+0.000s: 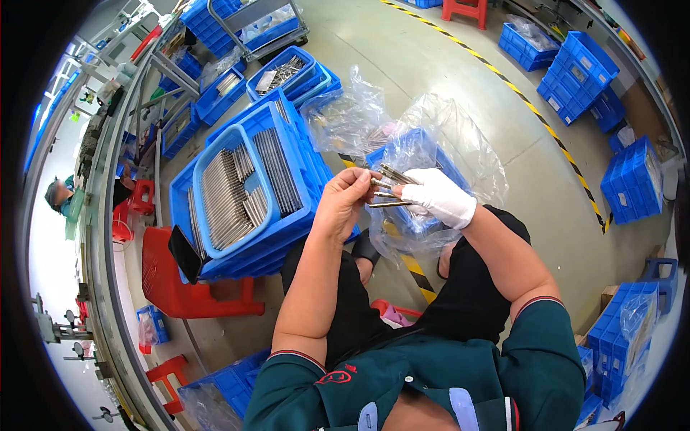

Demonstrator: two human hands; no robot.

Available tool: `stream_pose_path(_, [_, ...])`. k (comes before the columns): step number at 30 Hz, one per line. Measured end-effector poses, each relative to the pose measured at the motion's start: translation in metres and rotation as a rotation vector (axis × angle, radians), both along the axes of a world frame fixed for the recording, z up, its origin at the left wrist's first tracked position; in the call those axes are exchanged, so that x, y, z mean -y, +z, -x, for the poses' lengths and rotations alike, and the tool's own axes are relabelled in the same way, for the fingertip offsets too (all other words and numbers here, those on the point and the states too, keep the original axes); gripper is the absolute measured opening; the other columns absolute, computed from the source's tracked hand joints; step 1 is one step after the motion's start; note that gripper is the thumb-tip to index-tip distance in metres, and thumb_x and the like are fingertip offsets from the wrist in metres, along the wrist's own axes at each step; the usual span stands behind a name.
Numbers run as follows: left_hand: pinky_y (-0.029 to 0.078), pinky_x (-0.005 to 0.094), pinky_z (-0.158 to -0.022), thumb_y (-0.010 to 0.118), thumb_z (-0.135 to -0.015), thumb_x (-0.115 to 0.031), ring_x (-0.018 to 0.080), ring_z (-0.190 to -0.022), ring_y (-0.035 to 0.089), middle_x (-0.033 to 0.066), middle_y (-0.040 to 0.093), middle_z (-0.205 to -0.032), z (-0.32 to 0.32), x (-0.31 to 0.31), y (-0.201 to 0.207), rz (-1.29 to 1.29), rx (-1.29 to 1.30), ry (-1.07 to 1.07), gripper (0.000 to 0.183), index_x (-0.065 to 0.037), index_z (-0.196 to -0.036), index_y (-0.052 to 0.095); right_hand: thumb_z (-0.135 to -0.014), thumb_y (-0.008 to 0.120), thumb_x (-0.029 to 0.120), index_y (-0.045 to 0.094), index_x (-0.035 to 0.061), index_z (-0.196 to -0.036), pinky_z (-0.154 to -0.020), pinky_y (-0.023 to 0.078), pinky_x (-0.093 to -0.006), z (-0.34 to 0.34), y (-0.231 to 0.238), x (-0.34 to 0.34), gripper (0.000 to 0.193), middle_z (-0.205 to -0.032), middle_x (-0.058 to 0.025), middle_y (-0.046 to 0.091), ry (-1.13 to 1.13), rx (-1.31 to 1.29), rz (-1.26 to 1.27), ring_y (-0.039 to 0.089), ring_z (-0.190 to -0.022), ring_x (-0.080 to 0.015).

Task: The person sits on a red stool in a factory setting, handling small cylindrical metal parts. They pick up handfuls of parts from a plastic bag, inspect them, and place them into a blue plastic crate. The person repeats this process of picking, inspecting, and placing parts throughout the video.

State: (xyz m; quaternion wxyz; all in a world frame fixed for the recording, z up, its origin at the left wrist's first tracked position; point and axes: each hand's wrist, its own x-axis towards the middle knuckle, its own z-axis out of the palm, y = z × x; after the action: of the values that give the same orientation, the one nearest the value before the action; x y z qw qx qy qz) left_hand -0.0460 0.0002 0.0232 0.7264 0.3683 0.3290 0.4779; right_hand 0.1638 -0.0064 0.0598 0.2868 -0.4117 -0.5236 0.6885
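Note:
My right hand [440, 197], in a white glove, grips several slim metal rods [389, 204] that fan out toward the left. My left hand [346, 192] is bare, its thumb and fingertips pinched on the end of one rod. Below both hands stands a blue crate [451, 169] draped with clear plastic bags [471, 136]; its contents are mostly hidden. To the left, a light blue tray [275, 205] holds rows of similar metal rods [224, 194]. It rests on a stack of blue crates [305, 161], with longer rods [277, 169] lying beside the tray.
A dark flat device [185, 254] leans at the stack's near corner, above a red stool [169, 276]. Farther off sits a blue bin of loose metal parts [287, 72]. Yellow-black floor tape [535, 108] runs past stacked crates [578, 75] on the right. Another person sits far left.

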Motion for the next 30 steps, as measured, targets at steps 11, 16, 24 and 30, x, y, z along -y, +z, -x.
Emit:
stream_pose_path(11, [0.040,0.0215,-0.063,0.068,-0.084,-0.016,0.0075,-0.068,0.051,0.0015,0.060,-0.075,0.004,0.004,0.015,-0.186,-0.421,0.106,0.020,0.002,-0.091,0.064,-0.087,0.062,0.023,0.059,0.0039,-0.078,-0.049,0.030,-0.0241,0.002,0.004,0.000,0.022,-0.062,0.0038,0.046,0.020,0.039,0.036,0.038,-0.055,-0.0058])
stream_pose_path(16, [0.037,0.0205,-0.059,0.064,-0.088,-0.015,0.0071,-0.061,0.046,-0.0008,0.055,-0.068,0.014,-0.001,0.023,-0.221,-0.373,0.344,0.016,0.000,-0.085,0.064,-0.088,0.060,0.025,0.059,0.0048,-0.077,-0.048,0.030,-0.0245,-0.008,0.003,-0.003,0.023,-0.062,0.0042,0.045,0.023,0.009,0.060,0.037,-0.053,-0.0060])
stream_pose_path(24, [0.034,0.0199,-0.061,0.069,-0.085,-0.020,0.0044,-0.066,0.044,-0.0031,0.057,-0.073,-0.004,0.005,0.020,-0.141,-0.360,0.164,0.019,-0.001,-0.084,0.066,-0.090,0.057,0.037,0.061,0.0031,-0.081,-0.051,0.033,-0.0264,0.002,-0.002,0.001,0.035,-0.060,0.0016,0.046,0.118,0.177,-0.047,0.040,-0.056,-0.0075])
stream_pose_path(30, [0.034,0.0212,-0.060,0.071,-0.083,-0.019,0.0047,-0.066,0.044,-0.0021,0.057,-0.072,0.000,0.005,0.017,-0.171,-0.398,0.104,0.020,0.000,-0.083,0.066,-0.090,0.057,0.038,0.062,0.0020,-0.084,-0.053,0.036,-0.0277,0.003,0.003,0.001,0.037,-0.063,-0.0003,0.049,0.151,0.232,-0.094,0.042,-0.059,-0.0088])
